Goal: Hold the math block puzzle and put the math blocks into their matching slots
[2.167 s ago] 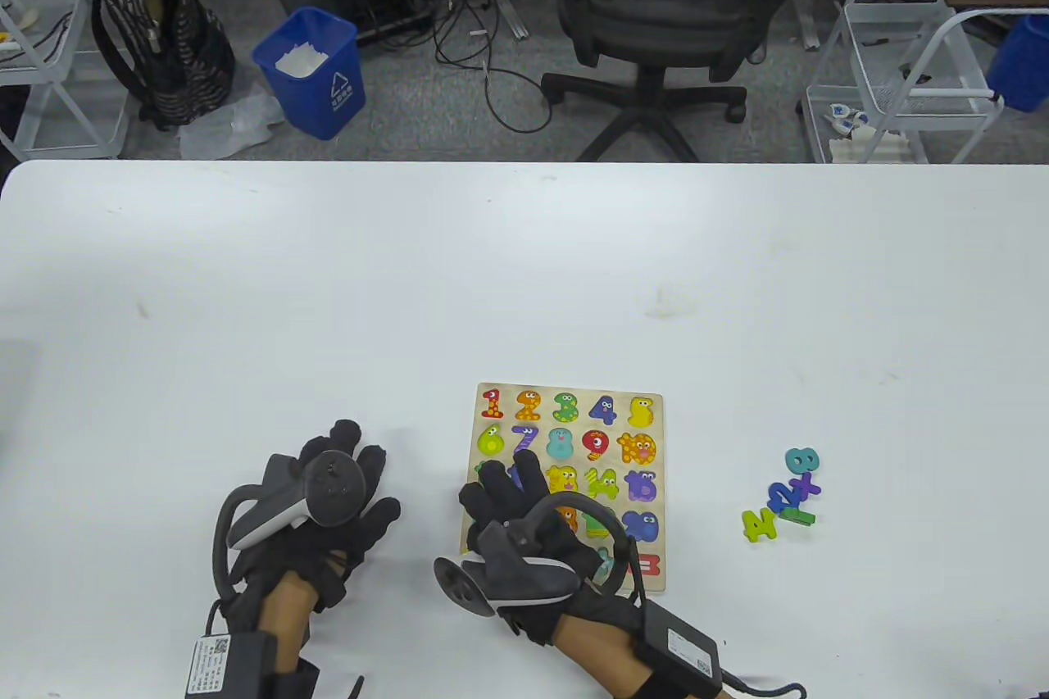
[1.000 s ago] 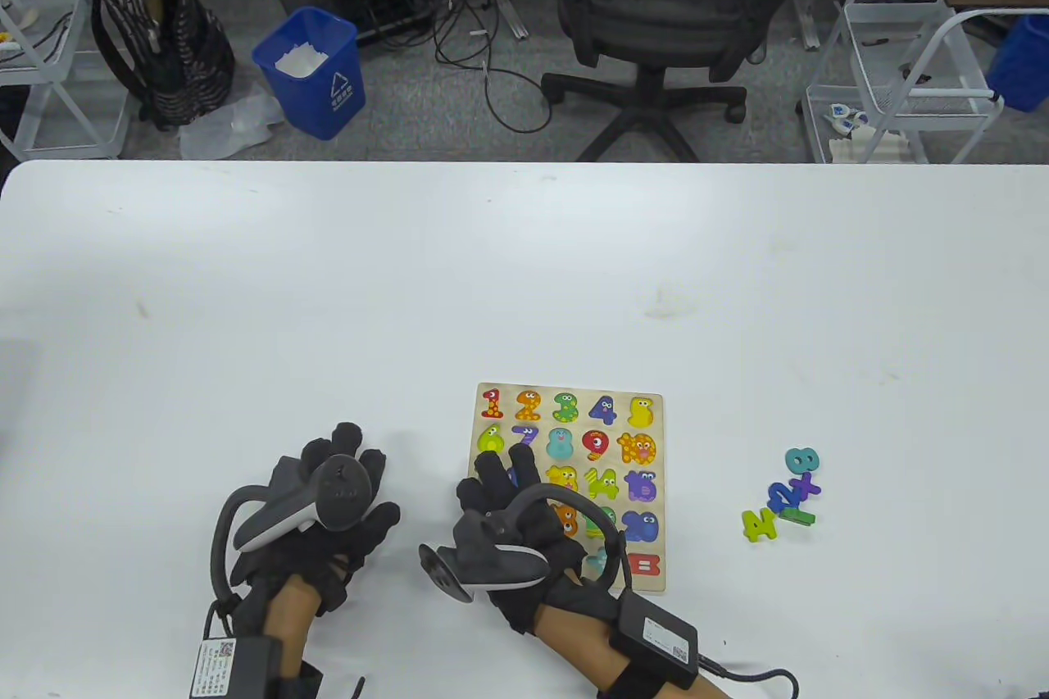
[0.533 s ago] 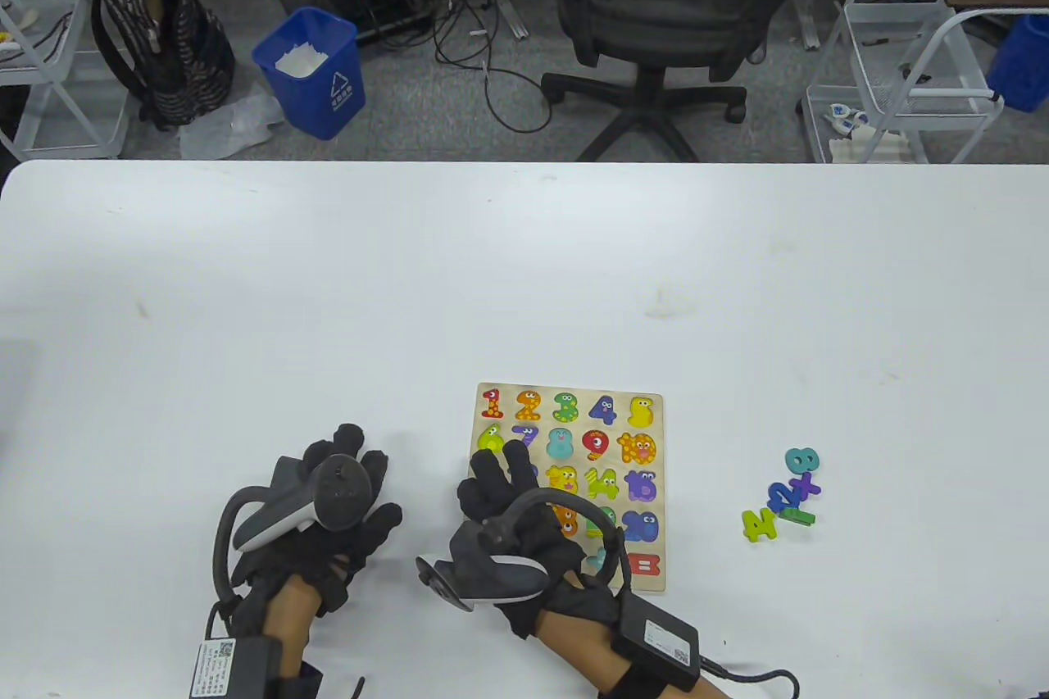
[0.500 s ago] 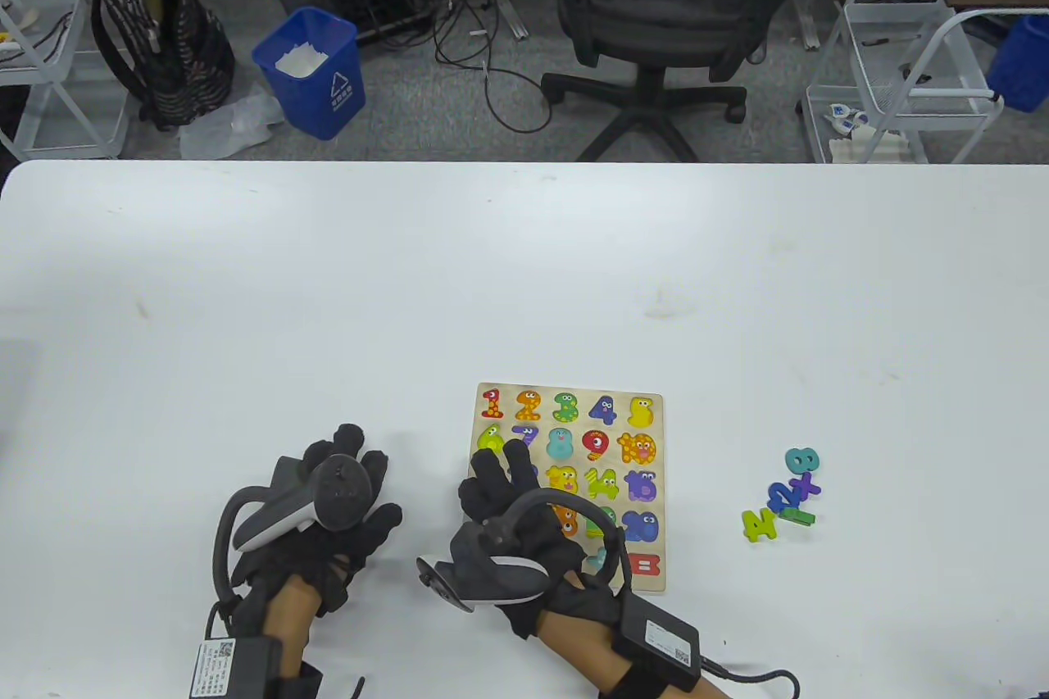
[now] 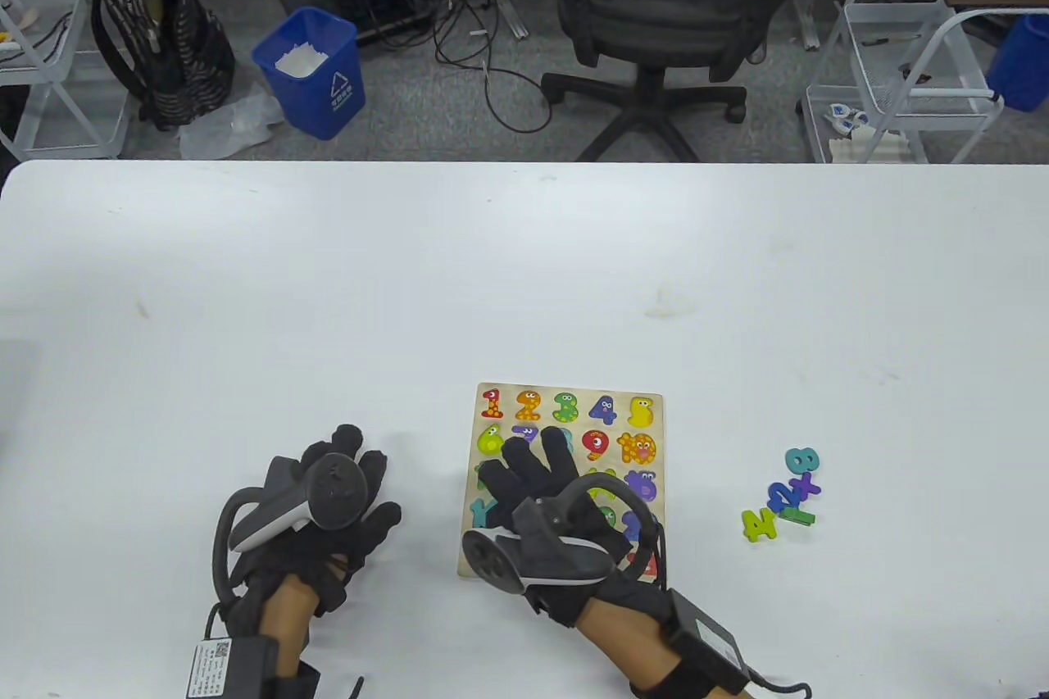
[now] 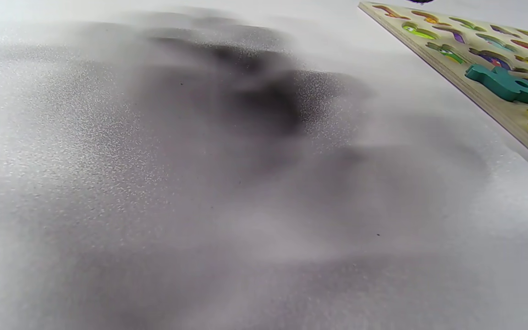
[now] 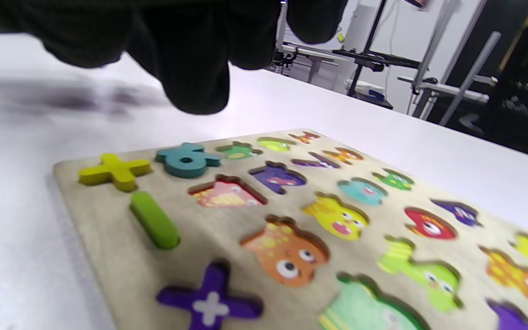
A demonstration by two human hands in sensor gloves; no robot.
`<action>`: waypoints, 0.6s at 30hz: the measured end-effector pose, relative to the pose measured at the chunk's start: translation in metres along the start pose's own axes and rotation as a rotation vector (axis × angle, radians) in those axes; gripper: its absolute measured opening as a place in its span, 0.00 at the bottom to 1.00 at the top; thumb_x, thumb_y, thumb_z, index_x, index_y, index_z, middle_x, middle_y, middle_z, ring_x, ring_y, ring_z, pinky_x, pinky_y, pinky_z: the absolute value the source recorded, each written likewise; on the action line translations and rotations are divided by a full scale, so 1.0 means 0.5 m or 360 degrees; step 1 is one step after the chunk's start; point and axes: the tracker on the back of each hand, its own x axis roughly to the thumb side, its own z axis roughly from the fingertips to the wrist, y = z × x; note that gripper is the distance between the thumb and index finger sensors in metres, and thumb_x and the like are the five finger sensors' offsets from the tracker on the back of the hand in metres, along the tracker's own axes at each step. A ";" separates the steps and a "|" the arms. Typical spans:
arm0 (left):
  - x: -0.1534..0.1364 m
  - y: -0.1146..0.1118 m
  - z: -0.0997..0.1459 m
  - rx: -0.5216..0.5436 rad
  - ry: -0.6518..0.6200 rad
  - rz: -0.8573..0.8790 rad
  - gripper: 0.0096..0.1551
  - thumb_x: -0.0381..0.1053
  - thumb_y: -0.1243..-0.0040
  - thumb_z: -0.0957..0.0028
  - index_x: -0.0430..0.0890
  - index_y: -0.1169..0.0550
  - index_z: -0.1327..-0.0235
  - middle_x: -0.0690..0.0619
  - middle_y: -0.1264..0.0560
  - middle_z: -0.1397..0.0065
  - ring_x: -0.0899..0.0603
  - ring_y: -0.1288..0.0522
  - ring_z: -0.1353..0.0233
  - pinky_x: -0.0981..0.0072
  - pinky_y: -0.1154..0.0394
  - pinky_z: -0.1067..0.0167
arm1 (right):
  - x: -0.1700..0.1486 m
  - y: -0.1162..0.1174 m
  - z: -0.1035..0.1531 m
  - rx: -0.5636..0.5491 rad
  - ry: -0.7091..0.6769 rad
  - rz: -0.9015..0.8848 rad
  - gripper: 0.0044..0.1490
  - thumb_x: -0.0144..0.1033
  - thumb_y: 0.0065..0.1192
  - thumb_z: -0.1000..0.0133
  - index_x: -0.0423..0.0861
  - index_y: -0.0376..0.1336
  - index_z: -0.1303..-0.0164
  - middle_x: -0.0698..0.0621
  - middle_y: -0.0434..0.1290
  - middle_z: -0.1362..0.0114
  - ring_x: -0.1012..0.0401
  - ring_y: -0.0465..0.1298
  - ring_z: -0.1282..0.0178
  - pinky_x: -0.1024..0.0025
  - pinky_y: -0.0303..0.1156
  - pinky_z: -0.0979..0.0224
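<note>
Right hand (image 5: pixel 565 510), fingers spread and empty, over board (image 5: pixel 647 404) at table's 6 o'clock, loose blocks (image 5: pixel 783 496) at board's 3 o'clock; left hand (image 5: pixel 324 515) flat at 9 o'clock; best steadying board edge before fetching one block.

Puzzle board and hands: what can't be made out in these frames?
- Board, table view: its near and middle slots are covered by the right hand.
- Left hand, left wrist view: not seen, only a blurred shadow on the table.
- Loose blocks, table view: heaped and small, their count is unclear.
- Right hand, right wrist view: fingers blurred; contact with the board is unclear.
</note>
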 end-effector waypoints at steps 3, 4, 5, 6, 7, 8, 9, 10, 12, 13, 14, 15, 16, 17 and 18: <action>-0.001 -0.001 0.000 -0.0010 0.0000 0.0008 0.44 0.76 0.67 0.41 0.61 0.58 0.16 0.59 0.78 0.19 0.36 0.66 0.14 0.34 0.59 0.23 | -0.046 0.004 0.016 -0.0008 0.0034 -0.0068 0.42 0.70 0.47 0.45 0.49 0.64 0.33 0.50 0.52 0.11 0.42 0.46 0.13 0.26 0.36 0.22; -0.002 -0.001 0.000 -0.0010 -0.0002 0.0015 0.44 0.76 0.67 0.40 0.61 0.58 0.16 0.59 0.78 0.19 0.36 0.66 0.14 0.34 0.59 0.23 | -0.063 0.006 0.023 -0.0006 0.0063 -0.0091 0.43 0.70 0.46 0.45 0.49 0.64 0.32 0.50 0.51 0.11 0.42 0.46 0.13 0.26 0.36 0.22; -0.002 -0.001 0.000 -0.0008 -0.0002 0.0017 0.44 0.76 0.67 0.40 0.60 0.58 0.16 0.59 0.78 0.19 0.36 0.66 0.14 0.34 0.59 0.23 | -0.073 0.007 0.028 -0.0005 0.0079 -0.0108 0.43 0.70 0.46 0.45 0.49 0.63 0.31 0.50 0.51 0.11 0.42 0.46 0.13 0.26 0.36 0.22; -0.002 -0.001 0.000 -0.0011 0.0001 0.0019 0.44 0.76 0.67 0.41 0.60 0.58 0.16 0.59 0.78 0.19 0.36 0.66 0.14 0.34 0.59 0.23 | -0.092 0.008 0.037 -0.0014 0.0105 -0.0135 0.43 0.70 0.46 0.44 0.49 0.63 0.31 0.50 0.51 0.11 0.42 0.46 0.13 0.26 0.36 0.22; -0.002 0.000 0.000 -0.0013 0.0004 0.0021 0.43 0.76 0.67 0.40 0.61 0.58 0.16 0.59 0.78 0.19 0.36 0.66 0.14 0.34 0.59 0.23 | -0.110 0.010 0.046 -0.0023 0.0134 -0.0160 0.43 0.70 0.46 0.44 0.49 0.63 0.30 0.50 0.51 0.11 0.41 0.46 0.13 0.25 0.36 0.22; -0.002 0.000 0.000 -0.0012 0.0004 0.0023 0.44 0.76 0.67 0.40 0.60 0.58 0.16 0.59 0.78 0.19 0.36 0.66 0.14 0.34 0.59 0.23 | -0.123 0.011 0.053 -0.0028 0.0156 -0.0175 0.43 0.70 0.46 0.44 0.49 0.63 0.30 0.50 0.51 0.11 0.41 0.45 0.13 0.25 0.36 0.22; -0.002 0.000 0.000 -0.0012 0.0003 0.0023 0.43 0.76 0.67 0.40 0.61 0.58 0.16 0.59 0.78 0.19 0.36 0.66 0.14 0.34 0.59 0.23 | -0.142 0.013 0.064 -0.0039 0.0184 -0.0194 0.45 0.71 0.44 0.45 0.49 0.63 0.30 0.50 0.51 0.11 0.41 0.45 0.13 0.25 0.35 0.22; -0.002 0.000 0.000 -0.0011 0.0003 0.0024 0.44 0.76 0.67 0.40 0.61 0.58 0.16 0.59 0.78 0.19 0.36 0.66 0.14 0.34 0.59 0.23 | -0.156 0.016 0.072 -0.0050 0.0205 -0.0215 0.46 0.71 0.43 0.45 0.48 0.63 0.30 0.49 0.51 0.11 0.40 0.45 0.13 0.25 0.35 0.22; -0.003 0.000 -0.001 -0.0015 0.0001 0.0023 0.44 0.76 0.67 0.40 0.60 0.58 0.16 0.59 0.78 0.19 0.36 0.66 0.14 0.34 0.59 0.23 | -0.191 0.024 0.094 -0.0050 0.0260 -0.0246 0.47 0.72 0.41 0.46 0.48 0.63 0.30 0.49 0.51 0.11 0.40 0.44 0.13 0.25 0.35 0.23; -0.003 0.000 -0.001 -0.0016 0.0002 0.0022 0.44 0.76 0.67 0.40 0.60 0.58 0.16 0.59 0.78 0.19 0.36 0.66 0.14 0.34 0.59 0.23 | -0.201 0.026 0.100 -0.0054 0.0279 -0.0256 0.47 0.72 0.41 0.46 0.48 0.63 0.30 0.49 0.51 0.11 0.40 0.44 0.13 0.25 0.35 0.23; -0.003 0.001 -0.001 -0.0016 0.0000 0.0019 0.44 0.76 0.67 0.40 0.60 0.58 0.16 0.59 0.78 0.19 0.36 0.66 0.14 0.34 0.59 0.23 | -0.220 0.032 0.111 -0.0059 0.0319 -0.0269 0.47 0.72 0.41 0.46 0.48 0.63 0.30 0.49 0.51 0.11 0.40 0.44 0.13 0.25 0.35 0.23; -0.003 0.001 -0.002 -0.0017 0.0000 0.0019 0.44 0.76 0.67 0.40 0.61 0.58 0.16 0.59 0.78 0.19 0.36 0.66 0.14 0.34 0.59 0.23 | -0.232 0.036 0.117 -0.0052 0.0345 -0.0279 0.47 0.72 0.41 0.46 0.48 0.63 0.30 0.49 0.51 0.11 0.40 0.44 0.13 0.25 0.34 0.23; -0.004 0.002 -0.003 -0.0019 0.0000 0.0021 0.43 0.76 0.67 0.40 0.60 0.58 0.16 0.59 0.78 0.19 0.36 0.66 0.14 0.34 0.59 0.23 | -0.249 0.042 0.126 -0.0042 0.0382 -0.0299 0.47 0.72 0.41 0.46 0.48 0.62 0.29 0.49 0.51 0.11 0.40 0.44 0.13 0.25 0.34 0.23; -0.004 0.002 -0.004 -0.0021 -0.0002 0.0023 0.44 0.76 0.67 0.40 0.60 0.57 0.16 0.59 0.78 0.19 0.36 0.66 0.14 0.34 0.59 0.23 | -0.265 0.048 0.135 -0.0036 0.0410 -0.0315 0.47 0.72 0.42 0.46 0.48 0.62 0.29 0.49 0.51 0.11 0.40 0.44 0.13 0.25 0.34 0.23; -0.004 0.002 -0.005 -0.0025 -0.0003 0.0025 0.44 0.76 0.67 0.41 0.61 0.58 0.16 0.59 0.78 0.19 0.36 0.66 0.14 0.34 0.59 0.23 | -0.276 0.051 0.142 -0.0031 0.0422 -0.0320 0.47 0.72 0.42 0.47 0.48 0.63 0.29 0.49 0.51 0.11 0.40 0.44 0.13 0.24 0.34 0.23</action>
